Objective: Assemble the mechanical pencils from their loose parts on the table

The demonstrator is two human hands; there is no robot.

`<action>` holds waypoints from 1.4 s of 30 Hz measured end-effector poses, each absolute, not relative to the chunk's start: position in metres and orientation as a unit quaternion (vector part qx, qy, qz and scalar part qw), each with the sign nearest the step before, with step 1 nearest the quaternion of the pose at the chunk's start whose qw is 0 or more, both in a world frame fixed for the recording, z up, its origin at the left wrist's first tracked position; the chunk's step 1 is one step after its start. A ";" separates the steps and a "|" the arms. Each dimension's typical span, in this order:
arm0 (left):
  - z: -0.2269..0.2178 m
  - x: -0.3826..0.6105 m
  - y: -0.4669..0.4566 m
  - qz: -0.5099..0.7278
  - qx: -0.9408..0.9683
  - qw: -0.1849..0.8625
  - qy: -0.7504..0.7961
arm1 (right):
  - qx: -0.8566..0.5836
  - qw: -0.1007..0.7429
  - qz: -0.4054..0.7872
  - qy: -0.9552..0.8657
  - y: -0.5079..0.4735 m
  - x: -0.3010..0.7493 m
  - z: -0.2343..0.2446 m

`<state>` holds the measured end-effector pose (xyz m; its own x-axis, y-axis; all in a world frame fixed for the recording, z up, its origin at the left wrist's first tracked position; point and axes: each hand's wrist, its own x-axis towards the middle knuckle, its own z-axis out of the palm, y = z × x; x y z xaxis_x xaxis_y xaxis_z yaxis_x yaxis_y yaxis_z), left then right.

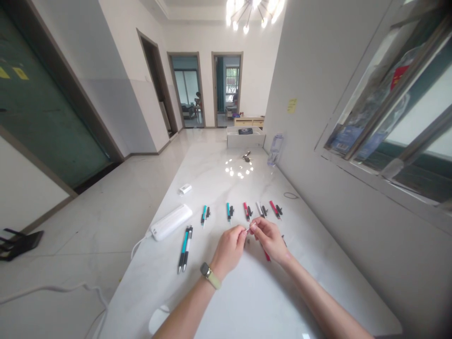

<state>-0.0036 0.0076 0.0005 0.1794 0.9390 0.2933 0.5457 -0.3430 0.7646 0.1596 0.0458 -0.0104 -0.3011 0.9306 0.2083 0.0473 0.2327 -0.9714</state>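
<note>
- The fingers (243, 230) of both hands are pressed into tight pinches, their tips almost meeting around a slim pale pen part (252, 228) at lower centre.
- The left hand (229, 249) holds one end of that part, and the right hand (270, 240) holds the other.
- A red pen barrel (267, 256) pokes out below the right hand; whether it joins the pale part is hidden.
- Just above the hands, five coloured pen barrels (246, 211) lie in a row across the worktop (226, 301), teal, teal, red, white and red, each beside a small black pen part (249, 211).
- Two whole pens (184, 248) lie side by side left of the hands, near a white power bank (170, 222) with its cord.
- Farther up lie keys (246, 157), a plastic bottle (275, 149) and a white box (246, 137).
- A window (388, 103) fills the right side; two doorways (186, 89) stand at upper centre.
- Both forearms reach in from the bottom edge, angled toward each other, with a watch (206, 275) on the left wrist.
</note>
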 end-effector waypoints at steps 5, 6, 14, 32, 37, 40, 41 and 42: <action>-0.001 -0.004 0.007 0.376 0.724 0.250 0.521 | -0.400 0.433 0.467 -0.659 0.047 0.161 -0.010; -0.002 -0.004 0.007 0.377 0.723 0.250 0.523 | -0.407 0.428 0.457 -0.665 0.048 0.162 -0.010; -0.006 -0.005 0.009 0.390 0.705 0.250 0.536 | -0.415 0.414 0.449 -0.675 0.049 0.163 -0.013; 0.000 -0.010 0.008 0.361 0.731 0.232 0.531 | -0.419 0.416 0.459 -0.664 0.054 0.170 -0.011; -0.001 -0.009 0.008 0.367 0.730 0.232 0.528 | -0.424 0.415 0.449 -0.668 0.055 0.172 -0.011; -0.002 -0.009 0.009 0.367 0.729 0.226 0.531 | -0.429 0.413 0.437 -0.674 0.055 0.171 -0.011; -0.002 -0.009 0.009 0.367 0.729 0.224 0.533 | -0.431 0.413 0.432 -0.676 0.054 0.171 -0.010; -0.002 -0.009 0.009 0.366 0.728 0.223 0.535 | -0.433 0.414 0.427 -0.678 0.054 0.171 -0.010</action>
<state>-0.0089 0.0088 -0.0021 0.1610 0.9422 0.2938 0.6158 -0.3286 0.7162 0.1708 0.0536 -0.0097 -0.2829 0.9399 0.1912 0.2336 0.2609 -0.9367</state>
